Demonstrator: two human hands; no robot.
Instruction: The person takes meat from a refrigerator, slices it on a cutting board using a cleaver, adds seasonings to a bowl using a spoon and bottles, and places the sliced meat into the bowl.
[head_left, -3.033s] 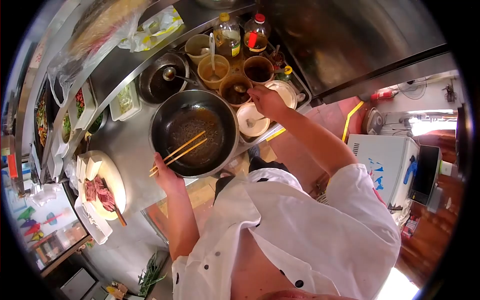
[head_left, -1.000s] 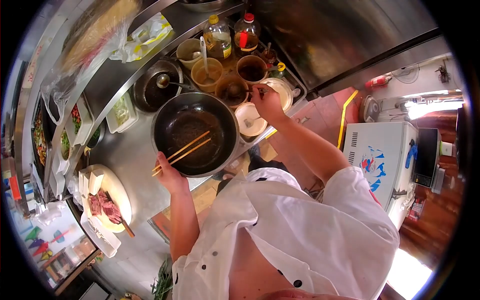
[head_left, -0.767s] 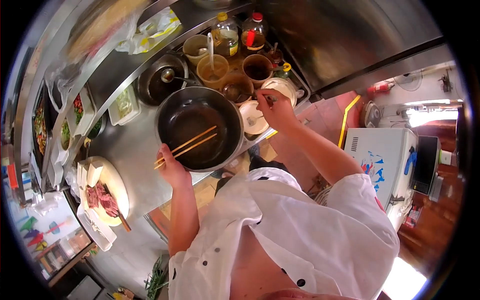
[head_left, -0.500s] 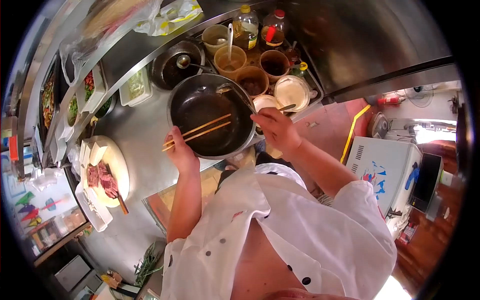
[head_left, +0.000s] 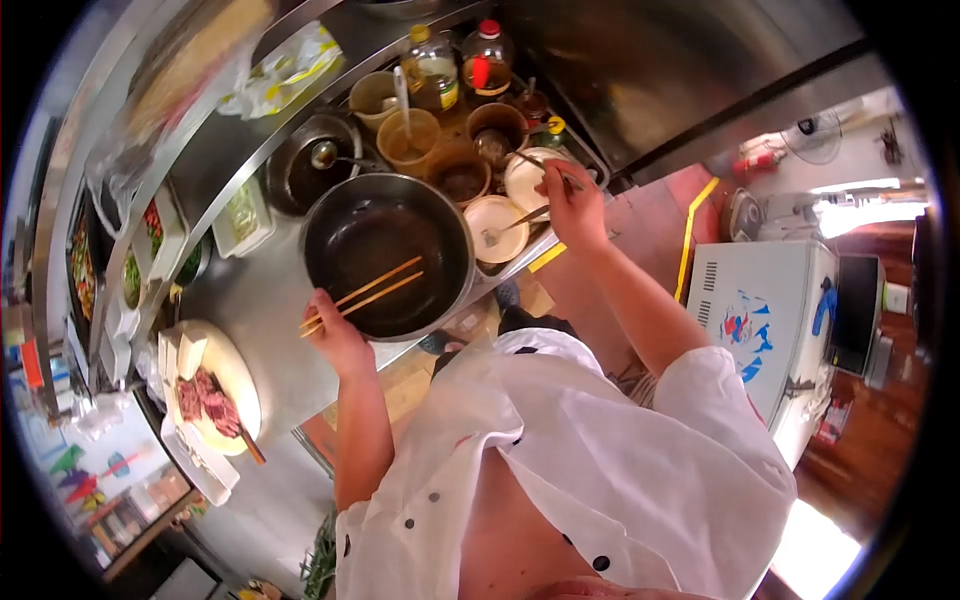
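My left hand (head_left: 338, 335) is closed on a pair of wooden chopsticks (head_left: 385, 282) at the near left rim of a deep dark pan (head_left: 380, 235). The chopsticks reach across the pan's inside; whether the fingers also grip the rim I cannot tell. My right hand (head_left: 577, 205) is closed around the handle of a metal ladle (head_left: 492, 148). The ladle's bowl is at the mouth of a brown seasoning tub (head_left: 510, 122). Below that hand are two tubs of white contents, the nearer white tub (head_left: 495, 225) with a spoon in it.
An oil bottle (head_left: 432, 70) and a red-capped bottle (head_left: 488, 60) stand behind the tubs. Left of the pan is a dark pot (head_left: 285, 165) with another ladle. Sliced meat (head_left: 208, 402) and a knife lie on a round cutting board (head_left: 238, 375). A metal shelf edge runs along the left.
My right hand has moved away from the pan with the ladle, whose bowl has gone from over the pan to the brown tub. The left hand still holds the chopsticks at the rim.
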